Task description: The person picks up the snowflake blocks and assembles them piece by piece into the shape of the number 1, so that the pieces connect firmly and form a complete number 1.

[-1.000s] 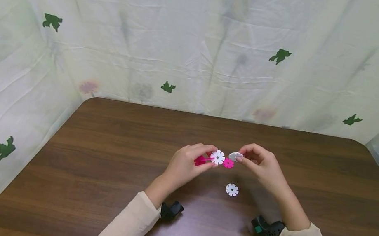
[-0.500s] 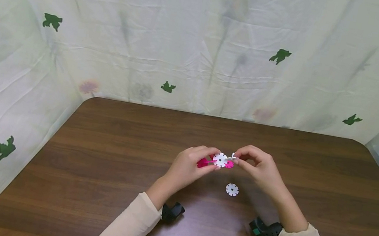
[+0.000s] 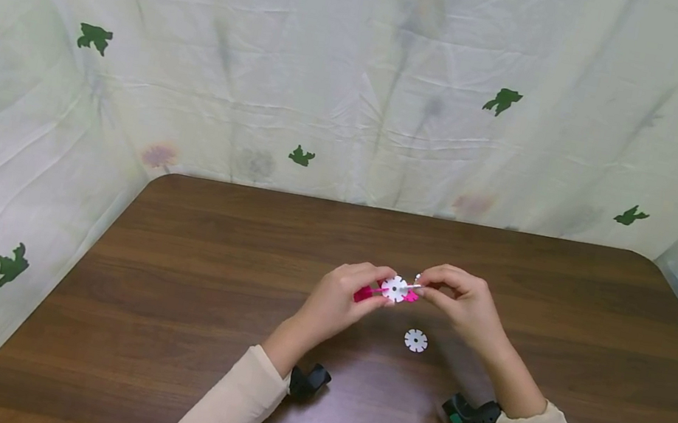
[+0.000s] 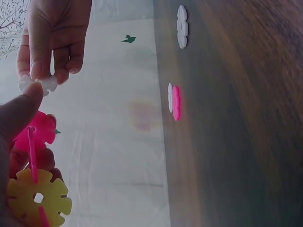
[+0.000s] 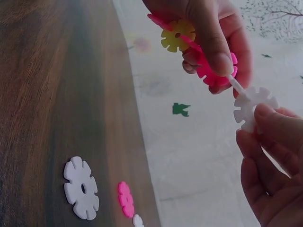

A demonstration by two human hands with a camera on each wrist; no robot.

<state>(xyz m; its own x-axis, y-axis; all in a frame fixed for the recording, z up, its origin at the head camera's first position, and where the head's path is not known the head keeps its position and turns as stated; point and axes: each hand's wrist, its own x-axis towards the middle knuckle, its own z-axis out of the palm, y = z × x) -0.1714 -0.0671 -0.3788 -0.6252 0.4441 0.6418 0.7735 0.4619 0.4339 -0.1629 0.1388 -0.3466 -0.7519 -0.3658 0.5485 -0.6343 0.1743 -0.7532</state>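
Observation:
My left hand (image 3: 341,294) grips a chain of slotted flower-shaped discs. In the right wrist view the chain has a yellow disc (image 5: 178,35), a pink disc (image 5: 217,68) and, at its near end, a white disc (image 5: 235,85) seen edge-on under the thumb. My right hand (image 3: 462,299) pinches another white disc (image 5: 253,106) between thumb and fingers. This disc meets the chain's end disc edge to edge, at an angle; how deep the slots sit in each other I cannot tell.
On the brown table (image 3: 195,307) a loose white disc (image 3: 415,340) lies nearer me, below the hands. Behind them lie a pink disc (image 5: 125,199) and a further white disc (image 5: 138,221), partly cut off in the right wrist view. A patterned cloth (image 3: 358,95) hangs beyond the table.
My right hand has turned its white disc edge-on and brought it left against the chain's white disc. My left hand has shifted slightly right. The discs on the table have stayed put.

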